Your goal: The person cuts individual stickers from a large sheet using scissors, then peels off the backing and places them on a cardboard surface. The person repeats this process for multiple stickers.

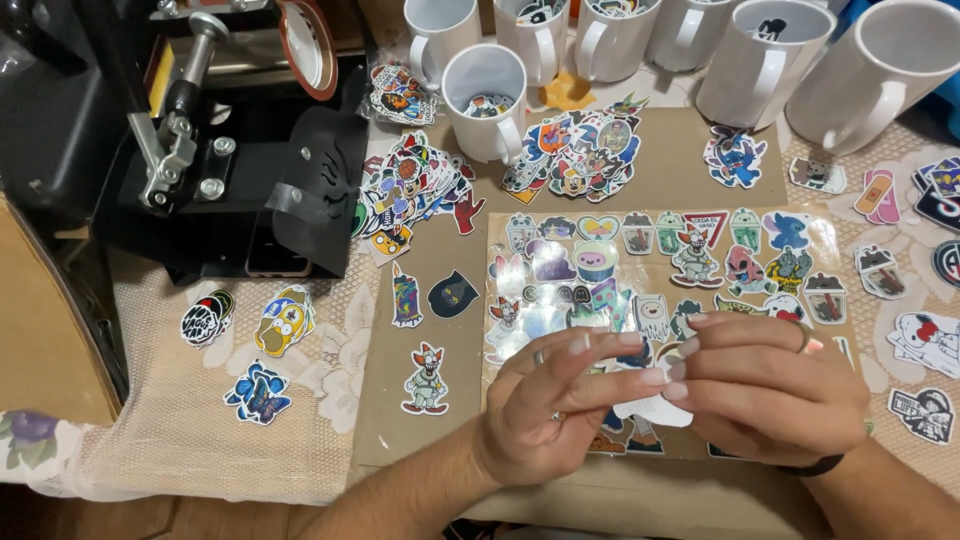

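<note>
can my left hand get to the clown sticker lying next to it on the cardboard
Probably yes. The clown sticker lies flat and alone, just left of the left hand, with nothing between them. But that hand and the right hand are pinching a small white sticker.

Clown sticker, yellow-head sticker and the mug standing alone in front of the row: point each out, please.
clown sticker [426, 379], head view, on its body.
yellow-head sticker [285, 320], head view, on the yellow face.
front white mug [481, 122], head view, on its outer wall.

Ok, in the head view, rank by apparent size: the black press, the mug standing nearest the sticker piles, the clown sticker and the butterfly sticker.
1. Press
2. Mug
3. Clown sticker and butterfly sticker: too alike to rank.
</note>
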